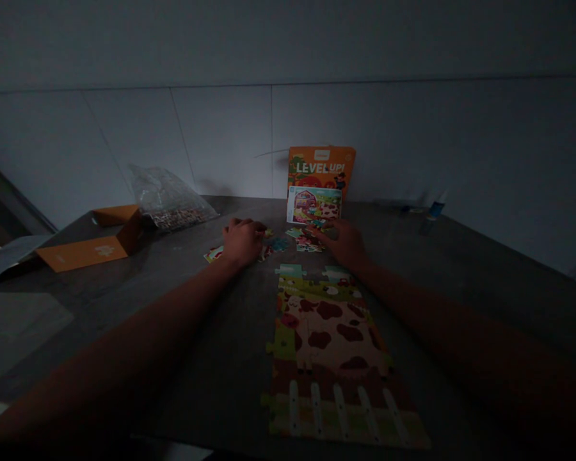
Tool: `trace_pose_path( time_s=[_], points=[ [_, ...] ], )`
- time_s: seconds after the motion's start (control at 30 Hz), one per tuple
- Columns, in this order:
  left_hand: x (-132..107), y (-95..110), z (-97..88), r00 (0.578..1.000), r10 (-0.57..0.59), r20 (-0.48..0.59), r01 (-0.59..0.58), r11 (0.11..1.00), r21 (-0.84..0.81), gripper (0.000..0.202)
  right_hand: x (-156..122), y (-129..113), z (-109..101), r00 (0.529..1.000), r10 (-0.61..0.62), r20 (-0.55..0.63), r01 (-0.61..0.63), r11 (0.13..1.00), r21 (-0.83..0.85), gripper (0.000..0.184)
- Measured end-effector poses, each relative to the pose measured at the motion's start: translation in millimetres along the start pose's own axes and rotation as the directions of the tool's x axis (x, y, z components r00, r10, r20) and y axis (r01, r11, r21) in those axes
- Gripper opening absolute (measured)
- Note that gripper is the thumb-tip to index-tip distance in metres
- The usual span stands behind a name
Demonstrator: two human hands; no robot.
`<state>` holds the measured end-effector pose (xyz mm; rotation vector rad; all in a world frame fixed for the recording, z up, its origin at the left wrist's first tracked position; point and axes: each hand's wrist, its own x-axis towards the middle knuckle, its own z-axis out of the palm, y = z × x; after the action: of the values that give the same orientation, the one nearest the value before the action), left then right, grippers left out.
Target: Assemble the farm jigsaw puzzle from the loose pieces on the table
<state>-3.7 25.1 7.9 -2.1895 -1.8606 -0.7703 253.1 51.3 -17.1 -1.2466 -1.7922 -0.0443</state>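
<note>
Loose jigsaw puzzle pieces [279, 244] lie in a scattered pile at the middle of the table. My left hand [242, 242] rests on the left part of the pile, fingers bent and a little apart; the fingertips are partly hidden. At the pile's right side, my right hand [344, 243] has its thumb and fingers closed at a puzzle piece [315, 224], dim and hard to make out. Nearer to me lies a joined puzzle section [338, 346] with a spotted cow and a white fence. Its top edge is uneven, with a gap between two pale blue pieces.
An orange "LEVEL UP!" box [321, 153] leans on the wall, a picture card [338, 203] in front. Left stand a clear plastic bag [166, 192] with small bits inside and an open orange box part [86, 253]. A blue-capped bottle [436, 209] is at the right back.
</note>
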Motion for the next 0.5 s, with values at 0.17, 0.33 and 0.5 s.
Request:
trace_pose_path(
  time_s=[0.17,0.33,0.5],
  points=[
    [0.2,-0.9,10.1,0.976,0.101,0.194,-0.107,0.994,0.023,0.044,0.2,-1.1,1.2,0.997,-0.021,-0.074,0.022,0.999,0.023,0.035],
    [4.2,-0.5,20.0,0.951,0.135,0.278,-0.146,0.989,0.021,0.046,-1.3,-2.8,6.2,0.978,-0.205,0.042,0.202,0.978,0.054,0.027],
    [6.5,2.5,18.3,0.96,0.136,0.244,-0.14,0.99,-0.002,0.043,-2.0,-5.8,8.5,0.954,-0.292,0.072,0.286,0.954,0.089,0.022]
  ],
)
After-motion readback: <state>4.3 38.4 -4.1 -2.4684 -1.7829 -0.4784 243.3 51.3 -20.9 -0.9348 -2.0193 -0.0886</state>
